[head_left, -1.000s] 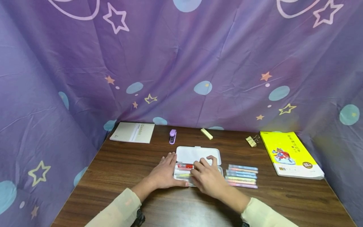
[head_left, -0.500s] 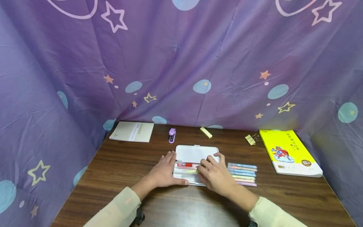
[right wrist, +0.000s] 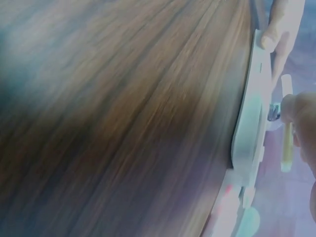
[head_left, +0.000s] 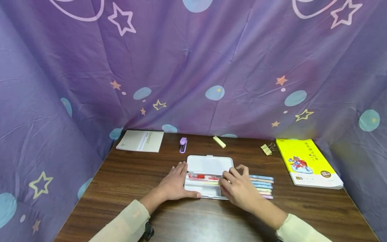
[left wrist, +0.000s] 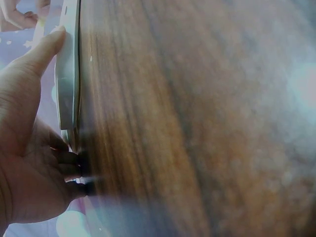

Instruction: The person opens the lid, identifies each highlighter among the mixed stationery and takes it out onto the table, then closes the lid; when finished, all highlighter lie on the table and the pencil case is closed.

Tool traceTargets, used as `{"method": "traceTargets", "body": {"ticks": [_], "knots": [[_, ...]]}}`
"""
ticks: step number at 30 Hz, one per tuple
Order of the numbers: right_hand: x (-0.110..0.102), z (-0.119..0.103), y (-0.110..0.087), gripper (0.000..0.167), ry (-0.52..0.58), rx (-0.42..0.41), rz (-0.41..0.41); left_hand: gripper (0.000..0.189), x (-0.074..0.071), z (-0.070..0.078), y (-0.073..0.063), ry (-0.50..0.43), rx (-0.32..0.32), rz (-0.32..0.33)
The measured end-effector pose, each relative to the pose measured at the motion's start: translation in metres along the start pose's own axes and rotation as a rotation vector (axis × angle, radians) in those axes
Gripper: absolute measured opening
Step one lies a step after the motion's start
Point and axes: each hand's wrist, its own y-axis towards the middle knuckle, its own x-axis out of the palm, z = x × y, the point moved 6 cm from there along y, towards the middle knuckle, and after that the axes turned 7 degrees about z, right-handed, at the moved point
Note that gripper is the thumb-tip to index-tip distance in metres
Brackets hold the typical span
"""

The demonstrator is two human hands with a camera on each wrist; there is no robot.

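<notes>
A white pencil case (head_left: 208, 192) lies with its lid (head_left: 210, 164) folded back on the table. My left hand (head_left: 175, 183) rests against its left end, with the straight thumb along the front edge and the fingers beside the left side. Over the right part of the case, my right hand (head_left: 239, 188) pinches a slim pale pen with a yellow section (right wrist: 287, 148), seen standing out past both sides of the fingertips in the right wrist view. A clear pen with a red grip (head_left: 201, 176) lies along the back of the case. The right hand hides the case's right end.
Several pastel pens (head_left: 263, 183) lie side by side right of the case, partly behind the right hand. Farther back are a notebook (head_left: 140, 141), a purple stapler (head_left: 183, 145), a pale yellow bar (head_left: 219, 142), a binder clip (head_left: 267, 149) and a yellow book (head_left: 308, 161).
My right hand has slid rightward along the pencil case, uncovering more of its inside and covering part of the pastel pens. The left hand has stayed in place.
</notes>
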Motion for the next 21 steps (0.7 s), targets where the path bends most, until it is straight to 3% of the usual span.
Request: {"method": "traceTargets", "body": {"ticks": [11, 16, 21], "knots": [[-0.017, 0.014, -0.026, 0.007, 0.044, 0.005, -0.004, 0.142, 0.000, 0.001, 0.000, 0.001, 0.001, -0.007], [-0.024, 0.022, -0.041, 0.020, 0.033, 0.020, -0.026, 0.142, 0.000, 0.001, 0.000, -0.007, -0.003, -0.007], [-0.030, 0.027, -0.054, 0.021, 0.013, 0.031, -0.019, 0.142, 0.001, 0.000, 0.001, -0.007, 0.000, -0.005]]}}
